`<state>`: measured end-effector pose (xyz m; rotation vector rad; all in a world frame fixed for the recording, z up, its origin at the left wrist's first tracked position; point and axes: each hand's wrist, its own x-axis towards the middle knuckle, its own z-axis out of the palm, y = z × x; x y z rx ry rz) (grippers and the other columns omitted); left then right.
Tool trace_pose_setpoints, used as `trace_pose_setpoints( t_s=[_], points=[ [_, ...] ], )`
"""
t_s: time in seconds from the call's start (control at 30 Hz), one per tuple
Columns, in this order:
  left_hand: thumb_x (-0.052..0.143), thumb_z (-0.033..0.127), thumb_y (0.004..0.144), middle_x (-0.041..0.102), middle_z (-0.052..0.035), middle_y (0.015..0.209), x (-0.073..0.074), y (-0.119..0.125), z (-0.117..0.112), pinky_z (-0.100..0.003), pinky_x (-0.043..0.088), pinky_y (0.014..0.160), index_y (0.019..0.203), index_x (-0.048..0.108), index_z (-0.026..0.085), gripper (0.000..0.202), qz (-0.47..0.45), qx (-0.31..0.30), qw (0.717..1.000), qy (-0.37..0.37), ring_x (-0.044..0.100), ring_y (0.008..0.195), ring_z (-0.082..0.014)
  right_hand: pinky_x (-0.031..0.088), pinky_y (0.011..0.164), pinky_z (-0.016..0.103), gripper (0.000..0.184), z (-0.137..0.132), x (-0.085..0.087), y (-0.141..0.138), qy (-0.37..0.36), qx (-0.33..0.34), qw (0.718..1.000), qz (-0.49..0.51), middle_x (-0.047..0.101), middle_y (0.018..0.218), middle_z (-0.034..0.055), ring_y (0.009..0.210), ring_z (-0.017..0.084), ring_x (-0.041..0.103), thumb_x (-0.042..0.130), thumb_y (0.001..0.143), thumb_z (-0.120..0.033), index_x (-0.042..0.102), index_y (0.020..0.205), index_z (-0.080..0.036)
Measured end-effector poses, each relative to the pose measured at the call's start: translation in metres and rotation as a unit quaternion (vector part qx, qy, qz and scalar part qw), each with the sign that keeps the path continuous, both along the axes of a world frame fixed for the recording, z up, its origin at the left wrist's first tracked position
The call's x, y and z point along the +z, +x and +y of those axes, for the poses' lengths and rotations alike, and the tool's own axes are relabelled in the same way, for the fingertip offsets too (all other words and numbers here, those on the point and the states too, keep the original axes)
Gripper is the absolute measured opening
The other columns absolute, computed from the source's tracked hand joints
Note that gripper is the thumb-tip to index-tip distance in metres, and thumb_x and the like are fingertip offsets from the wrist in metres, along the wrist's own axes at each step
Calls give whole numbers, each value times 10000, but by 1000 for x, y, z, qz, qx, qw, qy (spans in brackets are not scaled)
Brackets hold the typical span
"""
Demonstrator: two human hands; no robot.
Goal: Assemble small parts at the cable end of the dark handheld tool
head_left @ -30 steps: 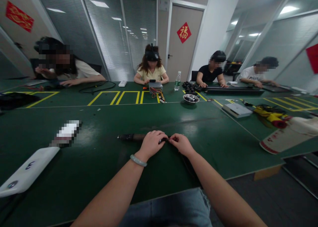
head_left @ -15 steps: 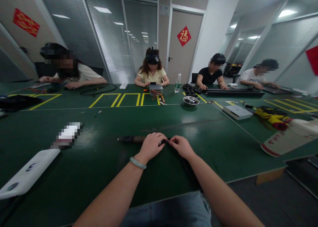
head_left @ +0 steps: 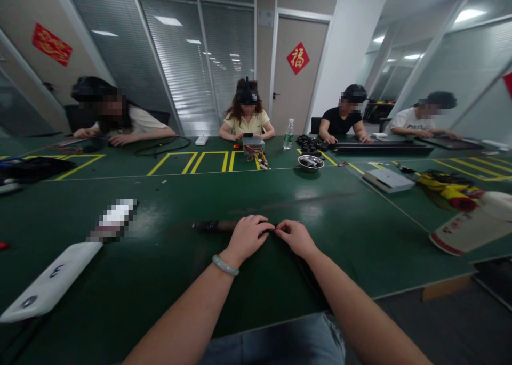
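A long dark rod-shaped thing (head_left: 226, 226) lies across the green table in front of me, with a black left end and a brownish body. My left hand (head_left: 248, 238) is curled over its right part, hiding much of it. Close by, the fingertips of my right hand (head_left: 295, 237) are pinched together at its right end, near my left fingertips. Whatever small piece they grip is hidden. A dark cable-like strip (head_left: 308, 274) runs from under my right hand toward the table's near edge. The rod's exact kind cannot be made out.
A white device marked 3 (head_left: 56, 280) and a blurred-out screen lie at left. At right stand a white cup (head_left: 474, 224) and a flat silver box (head_left: 389, 180). Farther back are a metal bowl (head_left: 311, 163), a water bottle (head_left: 288, 135) and several people at work.
The whole view has shifted slightly, so everything appears a little farther right. Both hands stay at the rod, with the right fingertips still pinched; only small finger movement shows.
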<state>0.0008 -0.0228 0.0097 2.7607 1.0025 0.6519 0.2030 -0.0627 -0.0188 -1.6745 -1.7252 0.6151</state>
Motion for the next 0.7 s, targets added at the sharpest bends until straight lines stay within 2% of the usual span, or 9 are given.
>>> trace_pose_setpoints(
  t_s=[0.1, 0.2, 0.33, 0.57, 0.7],
  points=[
    [558, 260, 893, 585, -12, 1172, 1, 1, -1, -375, 389, 907, 1160, 588, 300, 271, -7, 5, 1000, -6, 511, 1081, -221, 416, 672, 269, 212, 0, 0, 0, -3, -5, 1000, 2, 685, 809, 11, 752, 167, 589, 582, 834, -397, 684, 856, -213],
    [565, 259, 885, 601, -15, 1126, 4, 2, -1, -367, 392, 898, 1109, 594, 266, 225, -10, 10, 1000, -12, 524, 1046, -218, 414, 658, 262, 215, -1, 0, 0, -2, -10, 1000, 0, 686, 813, 10, 745, 163, 587, 589, 829, -403, 685, 847, -212],
    [563, 245, 884, 589, 0, 1144, 4, 1, 0, -369, 384, 908, 1066, 612, 283, 193, -3, -4, 1000, -7, 517, 1063, -211, 410, 647, 253, 224, -2, 0, -1, 2, -15, 1000, -4, 682, 808, 7, 730, 155, 581, 577, 832, -409, 685, 853, -215],
    [573, 226, 875, 594, -2, 1143, 2, 0, 1, -365, 391, 899, 1136, 593, 289, 269, -19, 1, 1000, -8, 518, 1061, -206, 407, 637, 253, 208, -2, 0, -2, 10, -14, 1000, -7, 682, 794, 10, 724, 162, 586, 581, 826, -393, 683, 852, -214],
    [584, 235, 870, 602, -3, 1128, 3, 0, 1, -368, 390, 891, 1057, 628, 282, 198, -21, -1, 1000, -8, 522, 1049, -209, 413, 670, 260, 202, 0, -1, 0, 15, -13, 1000, -9, 684, 805, 14, 754, 169, 590, 586, 824, -389, 686, 845, -214]
  ],
)
